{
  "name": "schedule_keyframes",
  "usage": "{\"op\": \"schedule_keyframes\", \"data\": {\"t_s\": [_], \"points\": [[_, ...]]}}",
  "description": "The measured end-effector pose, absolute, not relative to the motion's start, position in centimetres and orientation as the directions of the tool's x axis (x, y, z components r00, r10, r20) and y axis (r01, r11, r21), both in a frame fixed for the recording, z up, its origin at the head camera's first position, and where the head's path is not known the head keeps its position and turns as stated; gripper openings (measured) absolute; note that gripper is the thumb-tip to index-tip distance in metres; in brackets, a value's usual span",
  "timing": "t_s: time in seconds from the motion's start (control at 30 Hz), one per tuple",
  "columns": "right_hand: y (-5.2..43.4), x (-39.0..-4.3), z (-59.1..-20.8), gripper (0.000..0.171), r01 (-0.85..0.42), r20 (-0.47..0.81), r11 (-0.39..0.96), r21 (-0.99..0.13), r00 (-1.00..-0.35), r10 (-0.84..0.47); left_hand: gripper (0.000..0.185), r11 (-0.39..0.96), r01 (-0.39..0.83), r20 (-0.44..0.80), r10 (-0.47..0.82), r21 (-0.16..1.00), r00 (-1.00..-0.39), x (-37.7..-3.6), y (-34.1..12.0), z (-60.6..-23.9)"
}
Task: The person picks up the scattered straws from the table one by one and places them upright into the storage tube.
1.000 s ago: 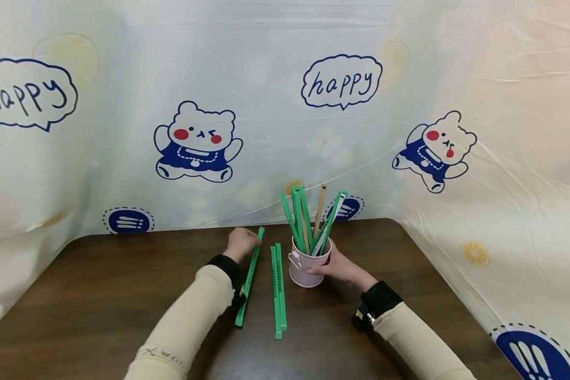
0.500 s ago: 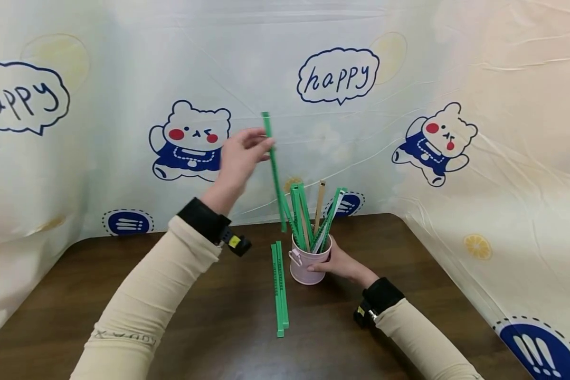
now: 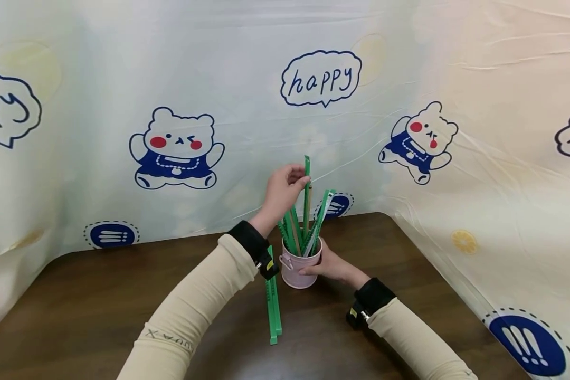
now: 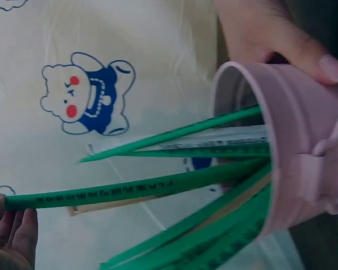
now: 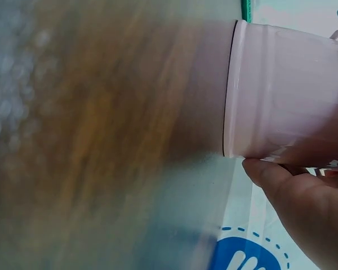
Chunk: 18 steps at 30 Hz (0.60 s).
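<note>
My left hand [image 3: 283, 189] pinches a green-wrapped straw [image 4: 101, 191] near its upper end, above a small pink bucket [image 3: 300, 277]. In the left wrist view the straw bears dark printed lettering, and its lower end reaches inside the bucket's mouth. Several other green-wrapped straws [image 4: 174, 247], a white one [image 4: 214, 138] and thin tan sticks lean in the bucket. My right hand [image 3: 333, 264] grips the bucket from its right side, thumb across the front. The right wrist view shows the thumb [image 5: 259, 171] against the bucket wall; the other fingers are mostly hidden.
Two green-wrapped straws [image 3: 273, 316] lie side by side on the dark wooden table [image 3: 171, 295], left of the bucket, partly covered by the left wrist camera [image 3: 268, 266]. Behind the table hangs a pale printed cloth [image 3: 247, 79] with bears and speech bubbles.
My left hand lifted one green-wrapped straw off the table, then moved right and lowered it into the bucket's mouth. The right hand keeps its grip on the bucket.
</note>
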State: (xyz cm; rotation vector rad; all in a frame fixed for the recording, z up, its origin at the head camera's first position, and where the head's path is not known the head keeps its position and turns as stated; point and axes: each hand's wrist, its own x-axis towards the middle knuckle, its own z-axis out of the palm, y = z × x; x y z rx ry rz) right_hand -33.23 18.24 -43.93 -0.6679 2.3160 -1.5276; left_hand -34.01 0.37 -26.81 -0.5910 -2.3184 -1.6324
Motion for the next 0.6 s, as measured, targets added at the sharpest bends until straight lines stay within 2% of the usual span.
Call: {"op": "schedule_keyframes", "data": {"t_s": [0.27,0.6], "points": [[18.4,-33.1,-44.3,0.105,-0.226,0.028,0.298,-0.928,-0.836,-0.549,0.027,0.347,0.454,0.424,0.163,0.820,-0.891,-34.4,0.4,-30.5],[18.3,-33.0,-43.8,0.109,-0.228,0.026,0.313,-0.922,-0.842,-0.538,0.029,0.427,0.345,0.301,0.169,0.836,-0.939,-35.8,1.0,-32.4]]}}
